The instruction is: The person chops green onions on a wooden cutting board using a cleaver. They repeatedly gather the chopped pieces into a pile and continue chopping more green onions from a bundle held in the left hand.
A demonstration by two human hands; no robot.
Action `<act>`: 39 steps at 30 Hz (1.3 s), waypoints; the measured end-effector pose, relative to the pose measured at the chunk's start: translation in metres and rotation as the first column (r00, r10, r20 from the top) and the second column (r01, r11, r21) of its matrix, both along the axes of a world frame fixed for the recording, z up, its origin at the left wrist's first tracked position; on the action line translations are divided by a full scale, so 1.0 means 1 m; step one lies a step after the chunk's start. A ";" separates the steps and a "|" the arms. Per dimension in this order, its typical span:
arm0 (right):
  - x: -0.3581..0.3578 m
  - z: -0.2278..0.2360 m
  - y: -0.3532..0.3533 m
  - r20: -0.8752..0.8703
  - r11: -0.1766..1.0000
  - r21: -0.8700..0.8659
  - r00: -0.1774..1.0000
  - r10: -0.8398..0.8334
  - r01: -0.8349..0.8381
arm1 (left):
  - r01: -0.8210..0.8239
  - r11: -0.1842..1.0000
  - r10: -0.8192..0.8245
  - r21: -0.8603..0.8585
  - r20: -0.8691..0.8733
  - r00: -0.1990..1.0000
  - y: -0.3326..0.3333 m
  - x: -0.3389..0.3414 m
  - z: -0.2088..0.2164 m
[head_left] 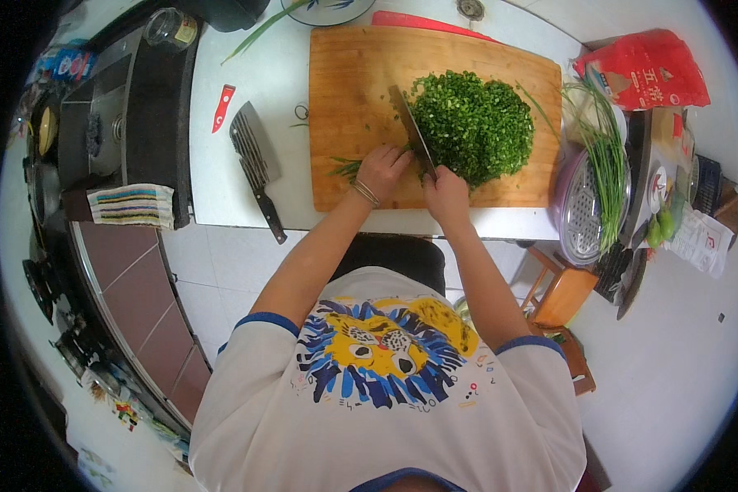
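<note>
On a wooden cutting board point(361, 74) lies a large heap of finely chopped green chives point(477, 131). My right hand point(447, 195) grips the handle of a kitchen knife point(413, 127), whose blade points away from me along the heap's left side. Just left of the blade, my left hand point(384, 174) is closed over a small bunch of uncut chives point(344, 168), its fingertips close to the knife. The cut ends under the fingers are hidden.
A slotted-blade knife point(252, 152) and a small red-handled tool point(223, 108) lie left of the board. A colander point(580, 217) with long chives point(608, 176) stands at right, near a red bag point(648, 72). Behind the board are a plate point(324, 11) and a red board point(435, 23).
</note>
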State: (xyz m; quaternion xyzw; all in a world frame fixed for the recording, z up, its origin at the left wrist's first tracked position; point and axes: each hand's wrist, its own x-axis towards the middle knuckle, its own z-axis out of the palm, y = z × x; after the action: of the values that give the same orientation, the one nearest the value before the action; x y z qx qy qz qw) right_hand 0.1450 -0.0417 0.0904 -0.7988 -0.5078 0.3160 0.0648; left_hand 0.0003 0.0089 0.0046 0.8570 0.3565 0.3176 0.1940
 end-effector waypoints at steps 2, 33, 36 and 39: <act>-0.006 0.004 -0.006 -0.007 0.997 0.054 0.999 -0.053 0.054 | 0.016 1.000 -0.017 0.026 0.017 1.000 0.003 0.000 -0.003; -0.012 -0.002 0.005 0.032 0.987 -0.156 0.998 0.052 -0.046 | 0.066 0.998 -0.065 0.010 -0.072 0.995 0.004 -0.005 -0.001; -0.023 -0.003 0.024 0.041 0.992 -0.129 0.999 0.015 -0.010 | 0.036 0.997 -0.032 0.075 -0.062 0.998 0.005 -0.004 -0.001; -0.019 -0.026 0.028 -0.092 0.991 0.110 0.993 -0.068 0.078 | 0.001 0.995 0.003 0.096 -0.044 0.999 0.006 -0.003 0.008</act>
State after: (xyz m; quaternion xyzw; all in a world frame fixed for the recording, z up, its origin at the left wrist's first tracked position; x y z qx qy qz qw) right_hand 0.1265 -0.0132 0.0646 -0.7972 -0.4921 0.3188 0.1437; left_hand -0.0032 0.0153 0.0122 0.8720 0.3454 0.3155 0.1445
